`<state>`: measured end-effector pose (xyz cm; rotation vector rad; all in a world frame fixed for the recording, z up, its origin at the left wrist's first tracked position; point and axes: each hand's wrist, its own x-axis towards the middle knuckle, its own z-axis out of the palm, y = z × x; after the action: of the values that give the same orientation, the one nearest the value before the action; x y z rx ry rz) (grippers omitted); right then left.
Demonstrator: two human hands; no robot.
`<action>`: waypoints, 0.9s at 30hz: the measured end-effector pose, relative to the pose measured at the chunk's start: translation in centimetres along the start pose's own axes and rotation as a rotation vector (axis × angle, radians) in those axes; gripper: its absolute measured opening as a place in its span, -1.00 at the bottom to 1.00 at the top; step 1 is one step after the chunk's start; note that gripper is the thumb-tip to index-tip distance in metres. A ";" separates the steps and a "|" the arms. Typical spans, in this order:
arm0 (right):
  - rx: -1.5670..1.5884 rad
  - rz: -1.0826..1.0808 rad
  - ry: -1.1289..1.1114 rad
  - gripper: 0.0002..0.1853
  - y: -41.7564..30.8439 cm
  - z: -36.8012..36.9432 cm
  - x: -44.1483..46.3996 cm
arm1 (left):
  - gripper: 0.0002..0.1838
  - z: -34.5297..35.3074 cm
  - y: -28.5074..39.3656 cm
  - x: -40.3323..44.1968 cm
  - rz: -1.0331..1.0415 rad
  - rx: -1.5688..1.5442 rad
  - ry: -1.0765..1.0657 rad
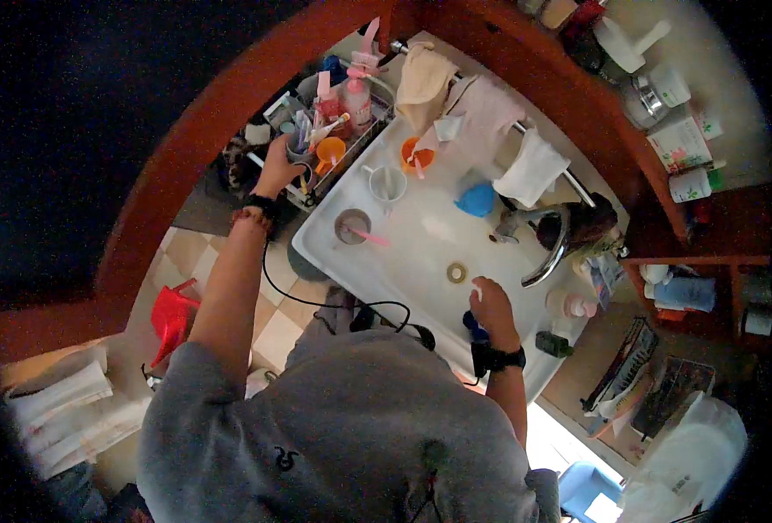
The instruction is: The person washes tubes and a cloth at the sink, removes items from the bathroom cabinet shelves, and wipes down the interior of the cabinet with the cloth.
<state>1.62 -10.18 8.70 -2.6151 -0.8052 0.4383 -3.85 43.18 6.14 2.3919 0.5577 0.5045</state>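
Observation:
My left hand (280, 167) reaches to the rack beside the sink. Its thumb and fingers are around a grey cup (299, 151) with tubes and brushes standing in it. Close by on the right is an orange cup (331, 152). Over the sink's near side, my right hand (493, 312) hangs with its fingers apart and holds nothing. It is just right of the drain (456, 273). A white mug (387, 184), a grey cup with a pink toothbrush (352, 226) and another orange cup (417, 153) stand along the sink's left side.
Towels (532, 166) hang on a rail behind the white sink (421, 253). The faucet (550, 266) curves over its right part, near a blue object (476, 200). A pink pump bottle (357, 102) stands in the rack. A black cable (316, 301) loops below my left wrist.

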 end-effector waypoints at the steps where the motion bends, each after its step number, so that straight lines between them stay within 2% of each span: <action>1: 0.005 -0.008 -0.022 -0.71 -0.6 0.1 0.5 | -0.08 0.7 -1.1 1.3 0.000 0.030 -0.066; 4: 0.030 -0.019 -0.007 -0.70 -2.1 0.0 0.3 | 0.05 2.8 -4.4 4.1 -0.121 0.072 -0.222; 5: 0.051 -0.051 0.032 -0.70 -2.0 0.3 -0.2 | 0.08 3.1 -6.1 4.8 -0.047 0.047 -0.265; 6: 0.066 -0.085 0.062 -0.70 -1.4 0.6 -0.4 | 0.05 4.4 -8.3 5.6 0.060 0.059 -0.250; 8: 0.104 -0.145 0.103 -0.70 -0.2 1.3 -1.3 | -0.02 4.9 -9.7 7.0 0.030 0.202 -0.212; 9: 0.092 -0.090 0.080 -0.70 0.0 1.2 -1.7 | -0.09 3.2 -4.7 5.9 0.015 0.298 -0.018; 12: 0.072 0.025 0.039 -0.72 0.0 0.8 -2.8 | -0.14 2.3 -4.2 7.8 -0.080 0.385 -0.427; 13: 0.076 0.026 0.048 -0.73 0.0 0.6 -3.1 | -0.18 2.1 -3.5 8.2 -0.165 0.284 -0.521; 16: 0.068 0.078 0.014 -0.75 0.4 0.6 -3.4 | -0.22 2.5 -3.0 6.7 -0.057 0.422 -0.300; 17: 0.058 0.104 -0.006 -0.75 0.6 0.7 -3.3 | -0.32 2.3 -2.9 7.1 0.003 0.393 -0.334; 20: 0.103 -0.002 0.130 -0.73 0.8 1.6 -3.2 | -0.41 1.1 -0.7 6.9 -0.085 0.240 -0.379; 23: 0.103 0.008 0.101 -0.73 -0.1 1.0 -2.5 | -0.45 2.3 -2.8 7.6 0.018 0.160 -0.224; 25: 0.121 0.027 0.078 -0.72 -0.8 0.0 -2.0 | -0.42 1.9 -2.8 7.7 0.079 0.128 -0.154; 27: 0.110 0.036 0.037 -0.70 -1.5 -0.9 -1.5 | -0.25 -0.6 0.8 6.6 0.125 0.220 -0.093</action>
<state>0.10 -10.12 10.39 -2.5314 -0.7030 0.4299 1.60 46.20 8.46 2.6571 0.4442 0.3995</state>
